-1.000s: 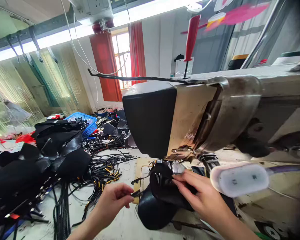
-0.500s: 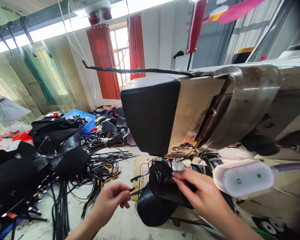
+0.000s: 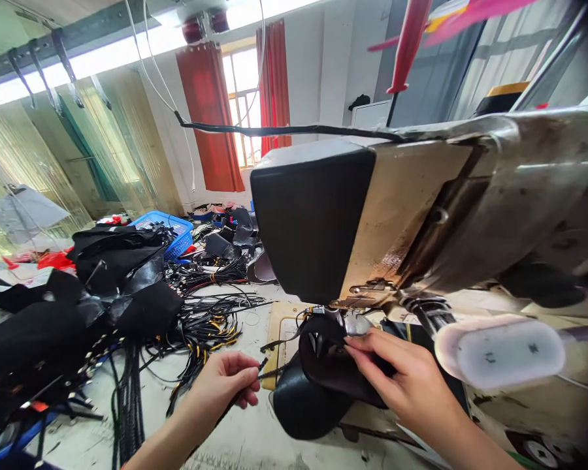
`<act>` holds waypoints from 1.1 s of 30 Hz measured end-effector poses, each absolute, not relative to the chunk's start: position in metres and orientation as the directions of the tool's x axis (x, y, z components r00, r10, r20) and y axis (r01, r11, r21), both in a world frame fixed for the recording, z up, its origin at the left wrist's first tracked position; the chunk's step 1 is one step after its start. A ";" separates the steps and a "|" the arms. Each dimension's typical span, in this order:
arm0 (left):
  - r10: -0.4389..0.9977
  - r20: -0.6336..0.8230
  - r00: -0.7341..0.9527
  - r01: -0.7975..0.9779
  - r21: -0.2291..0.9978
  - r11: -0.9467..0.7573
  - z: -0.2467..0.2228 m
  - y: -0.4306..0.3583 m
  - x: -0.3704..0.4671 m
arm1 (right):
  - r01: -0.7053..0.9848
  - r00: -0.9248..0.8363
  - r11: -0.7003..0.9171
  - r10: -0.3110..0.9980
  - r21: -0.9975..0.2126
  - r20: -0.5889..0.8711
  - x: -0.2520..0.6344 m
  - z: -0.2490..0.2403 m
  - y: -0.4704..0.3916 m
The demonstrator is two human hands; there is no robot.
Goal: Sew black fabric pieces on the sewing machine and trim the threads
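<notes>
Below the head of a sewing machine (image 3: 313, 222) lies a curved black piece (image 3: 313, 398), smooth on the outside, with a folded black band at its top. My right hand (image 3: 396, 369) pinches the edge of this piece close beside the presser foot area; the needle itself is hidden. To the left, my left hand (image 3: 232, 378) is closed, thumb against fingers, on the end of a thin black cord (image 3: 274, 373). That cord runs rightward to the black piece. Another thin black strip (image 3: 279, 342) sticks out just above it.
Bundles of black cords (image 3: 210, 326) and a heap of black pieces (image 3: 78, 313) cover the left of the table. Behind them stands a blue basket (image 3: 179, 245). A white lamp (image 3: 504, 352) juts out right of my right hand, and a red-handled screwdriver (image 3: 406, 52) stands on the machine.
The camera view has shifted a little, so the machine and table sit farther right in the picture. Both hands keep their holds and have barely moved against the black piece.
</notes>
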State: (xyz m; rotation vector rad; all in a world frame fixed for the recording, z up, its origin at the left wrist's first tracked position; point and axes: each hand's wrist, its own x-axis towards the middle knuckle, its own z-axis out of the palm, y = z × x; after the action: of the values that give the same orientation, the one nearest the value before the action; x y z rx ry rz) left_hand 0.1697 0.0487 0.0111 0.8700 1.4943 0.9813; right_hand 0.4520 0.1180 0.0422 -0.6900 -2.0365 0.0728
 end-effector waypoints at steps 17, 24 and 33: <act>0.989 0.016 0.146 0.443 0.893 -0.080 0.076 0.131 0.236 | 0.496 -0.362 0.755 0.629 -0.429 0.688 0.467 0.034 0.120; 0.992 -0.078 0.095 0.309 0.950 0.045 0.091 0.136 0.246 | 0.557 -0.327 0.777 0.529 -0.292 0.783 0.464 0.000 0.131; 0.995 -0.065 0.074 0.489 0.872 0.020 0.087 0.138 0.251 | 0.646 -0.371 0.744 0.500 -0.169 0.783 0.468 -0.007 0.133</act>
State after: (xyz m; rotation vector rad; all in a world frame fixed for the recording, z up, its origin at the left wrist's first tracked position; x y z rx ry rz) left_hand 0.2507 0.1377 0.0870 1.5764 1.5201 0.8232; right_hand 0.4676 0.1329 -0.0070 -0.8636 -2.0456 -0.2063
